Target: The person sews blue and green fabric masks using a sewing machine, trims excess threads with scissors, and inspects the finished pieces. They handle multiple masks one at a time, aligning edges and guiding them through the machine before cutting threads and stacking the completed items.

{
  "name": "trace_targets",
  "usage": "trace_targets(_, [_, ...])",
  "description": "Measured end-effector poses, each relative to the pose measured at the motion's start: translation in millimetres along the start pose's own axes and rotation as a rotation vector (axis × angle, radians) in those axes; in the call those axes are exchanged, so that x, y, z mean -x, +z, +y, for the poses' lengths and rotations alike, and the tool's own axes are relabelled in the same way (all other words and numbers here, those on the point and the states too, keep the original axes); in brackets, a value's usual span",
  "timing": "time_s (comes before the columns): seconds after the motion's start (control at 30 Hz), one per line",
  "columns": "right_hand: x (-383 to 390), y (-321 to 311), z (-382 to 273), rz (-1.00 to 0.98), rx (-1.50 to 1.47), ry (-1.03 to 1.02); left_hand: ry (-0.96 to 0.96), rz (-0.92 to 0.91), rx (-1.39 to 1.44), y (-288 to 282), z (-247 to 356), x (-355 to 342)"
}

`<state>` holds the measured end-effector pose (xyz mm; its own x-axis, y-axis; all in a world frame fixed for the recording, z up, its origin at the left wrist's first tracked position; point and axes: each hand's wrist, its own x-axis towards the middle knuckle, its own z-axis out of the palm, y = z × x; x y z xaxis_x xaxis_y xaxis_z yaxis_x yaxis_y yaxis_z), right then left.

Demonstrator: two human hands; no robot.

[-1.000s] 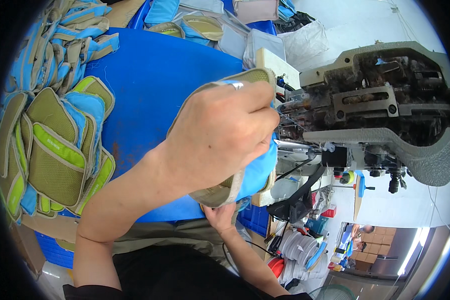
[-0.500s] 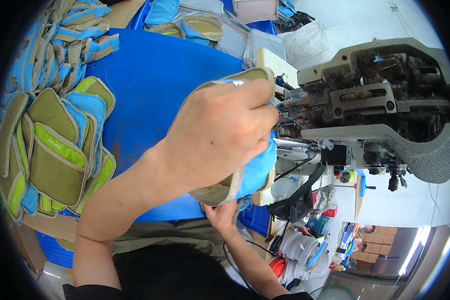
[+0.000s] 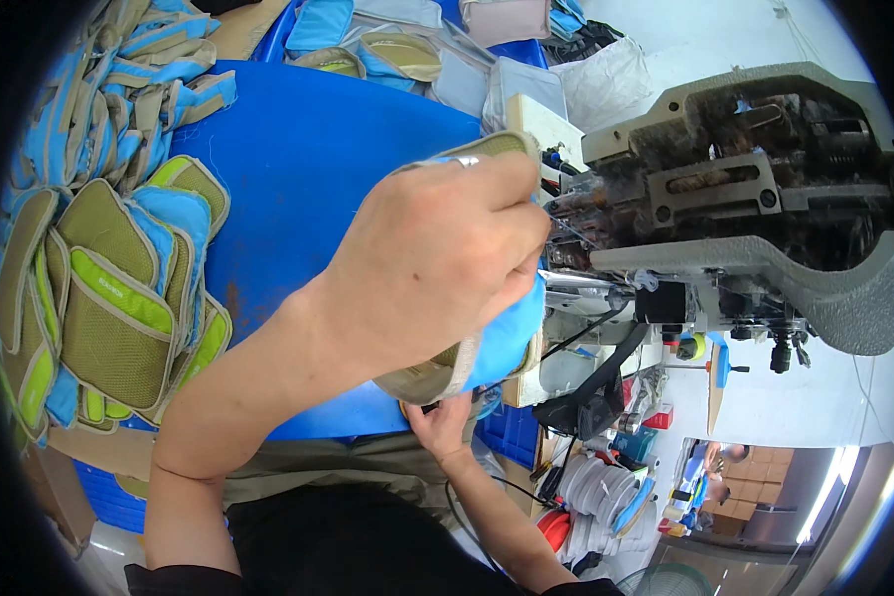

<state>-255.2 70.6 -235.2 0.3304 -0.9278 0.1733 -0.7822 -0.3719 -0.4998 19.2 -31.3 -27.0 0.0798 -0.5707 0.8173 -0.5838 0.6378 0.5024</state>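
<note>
The blue and tan cloth piece was right up by the near end of the big grey sewing machine, over the edge of the blue table. Hardly anything had changed in the last second: the cloth was in almost the same spot, and a small dark thing had peeked out under its bottom edge. I couldn't tell what it was. To me that meant the sewing was going slowly, with the cloth kept steady. The left hand, with a silver ring, was curled over the cloth and holding it, its fingers bent close together. The tips were hidden, so I couldn't see how hard they squeezed. The right hand was just below, its thumb by the bottom edge. Its other fingers were mostly hidden, so I couldn't tell if they were wide or narrow. Farther left lay a pile of green and blue pieces, with blue and tan straps behind it.
</note>
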Motion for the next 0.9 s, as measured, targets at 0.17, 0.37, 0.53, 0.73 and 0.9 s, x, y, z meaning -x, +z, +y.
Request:
trace_targets(0.17, [1,-1,1,-0.012,-0.020,0.014,0.016,-0.030,-0.037,-2,-1,0])
trace_targets(0.37, [-4,-4,-5,0.009,-0.006,-0.037,0.022,-0.045,-0.041,-3,-1,0])
trace_targets(0.53, [-9,-6,-9,0.055,0.010,-0.107,0.015,-0.034,-0.049,-2,0,1])
trace_targets(0.73, [-9,-5,-9,0.048,0.033,-0.107,0.014,0.023,-0.026,3,0,4])
trace_targets(0.9, [-4,-5,-6,0.009,0.006,-0.035,0.020,0.044,-0.019,5,-1,4])
